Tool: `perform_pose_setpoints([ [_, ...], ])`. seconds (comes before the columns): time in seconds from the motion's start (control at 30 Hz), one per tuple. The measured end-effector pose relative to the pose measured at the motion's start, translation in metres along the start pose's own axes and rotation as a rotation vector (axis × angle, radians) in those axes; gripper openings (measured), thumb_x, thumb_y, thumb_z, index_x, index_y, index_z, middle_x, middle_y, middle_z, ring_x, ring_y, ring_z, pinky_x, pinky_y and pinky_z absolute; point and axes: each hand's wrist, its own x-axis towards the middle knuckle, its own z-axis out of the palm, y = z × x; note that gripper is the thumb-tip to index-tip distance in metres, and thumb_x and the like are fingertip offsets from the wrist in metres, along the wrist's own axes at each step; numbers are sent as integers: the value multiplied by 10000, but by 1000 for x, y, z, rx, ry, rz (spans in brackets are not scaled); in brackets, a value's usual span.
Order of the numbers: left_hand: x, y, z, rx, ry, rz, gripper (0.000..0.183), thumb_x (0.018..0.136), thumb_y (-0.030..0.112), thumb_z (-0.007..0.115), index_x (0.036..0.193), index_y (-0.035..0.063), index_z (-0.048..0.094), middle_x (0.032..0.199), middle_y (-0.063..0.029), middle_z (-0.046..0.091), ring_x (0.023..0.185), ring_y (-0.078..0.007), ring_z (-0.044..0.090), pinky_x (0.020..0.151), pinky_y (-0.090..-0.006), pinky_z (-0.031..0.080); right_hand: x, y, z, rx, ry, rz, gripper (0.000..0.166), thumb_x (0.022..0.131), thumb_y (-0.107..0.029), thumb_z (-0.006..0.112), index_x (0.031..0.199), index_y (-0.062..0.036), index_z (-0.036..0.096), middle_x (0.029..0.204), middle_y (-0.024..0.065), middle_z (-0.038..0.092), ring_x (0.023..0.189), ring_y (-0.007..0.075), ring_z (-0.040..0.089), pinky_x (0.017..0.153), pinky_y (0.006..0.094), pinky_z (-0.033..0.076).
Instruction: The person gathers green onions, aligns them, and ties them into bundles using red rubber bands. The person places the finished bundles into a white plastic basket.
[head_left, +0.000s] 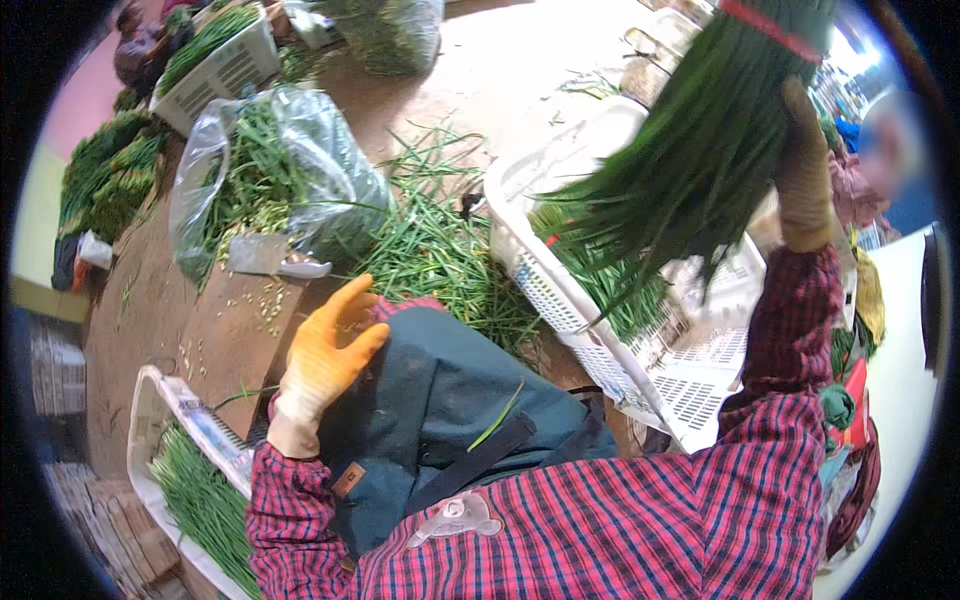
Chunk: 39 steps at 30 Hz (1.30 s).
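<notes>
My right hand, in a pale work glove, grips a large bundle of long green leaves, probably garlic chives. A red band wraps the bundle near the top of the view, and the loose leaf tips hang down over a white plastic crate. More green bunches lie inside that crate. My left hand, in an orange-coated glove, is empty with its fingers apart above my dark apron. A single leaf lies on the apron.
Loose leaves heap on the floor beside a clear plastic bag of greens. A second white crate of chives stands at lower left. Banded bunches are stacked far left. Other people are in the background.
</notes>
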Motion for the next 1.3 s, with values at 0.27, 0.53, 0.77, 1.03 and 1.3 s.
perform_pose_setpoints([
  [0.27, 93, 44, 74, 305, -186, 345, 531, 851, 97, 743, 1353, 51, 577, 1248, -104, 671, 1143, -202, 632, 964, -344, 483, -34, 131, -170, -757, 251, 236, 769, 687, -80, 870, 1382, -67, 540, 1196, 61, 668, 1067, 152, 616, 963, 304, 490],
  [0.53, 207, 69, 167, 530, -311, 695, 474, 845, 204, 747, 1278, 64, 617, 1239, -180, 652, 1218, -361, 584, 1035, -446, 453, 14, 286, -222, -1216, 66, 575, 853, 665, -366, 842, 1407, -109, 510, 1239, 199, 648, 1179, 306, 608, 1046, 371, 451],
  [0.77, 262, 35, 224, 521, -346, 634, 416, 861, 241, 729, 1207, 29, 639, 1056, -208, 684, 951, -369, 671, 831, -427, 540, 38, 471, -280, -1442, 159, 546, 862, 812, -470, 734, 1493, -64, 396, 1454, 222, 484, 1331, 390, 474, 1124, 438, 368],
  [1.03, 269, 38, 223, 460, -359, 514, 345, 822, 157, 750, 1146, 57, 686, 943, -154, 723, 845, -323, 706, 727, -387, 556, 69, 535, -273, -1372, 288, 734, 723, 946, -639, 433, 1367, -65, 558, 1339, 230, 582, 1272, 372, 531, 1065, 454, 411],
  [1.3, 274, 29, 229, 390, -300, 593, 330, 819, 239, 764, 1096, 76, 687, 723, -70, 653, 640, -258, 643, 552, -373, 489, 91, 546, -283, -1302, 144, 928, 797, 984, -662, 210, 1225, -42, 650, 1193, 261, 647, 1158, 427, 594, 1011, 498, 426],
])
